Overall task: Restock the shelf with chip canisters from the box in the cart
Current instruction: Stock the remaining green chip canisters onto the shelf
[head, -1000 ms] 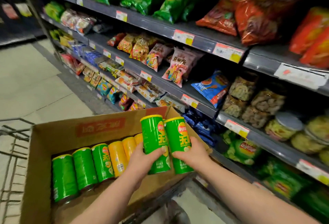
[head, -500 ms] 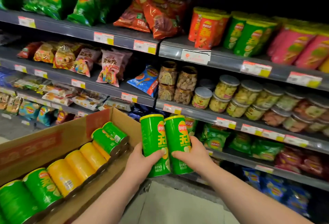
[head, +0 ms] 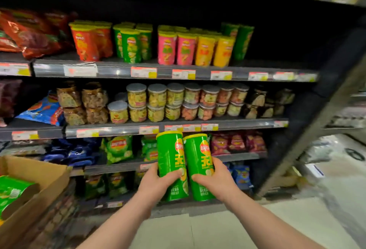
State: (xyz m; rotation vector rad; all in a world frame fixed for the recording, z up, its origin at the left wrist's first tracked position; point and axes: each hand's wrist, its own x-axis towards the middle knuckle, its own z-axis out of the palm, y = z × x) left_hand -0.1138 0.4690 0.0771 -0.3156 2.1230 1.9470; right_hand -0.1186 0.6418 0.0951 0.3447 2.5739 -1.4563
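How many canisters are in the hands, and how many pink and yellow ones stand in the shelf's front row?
Green canisters, held: 2
Pink canisters, front row: 2
Yellow canisters, front row: 2
Total: 6

**Canisters carried from box to shelf front**

The left hand with the left-hand canister and the right hand with the right-hand canister have moved off the cardboard box, now at the lower-left corner. The shelf of standing chip canisters has come into view above them.
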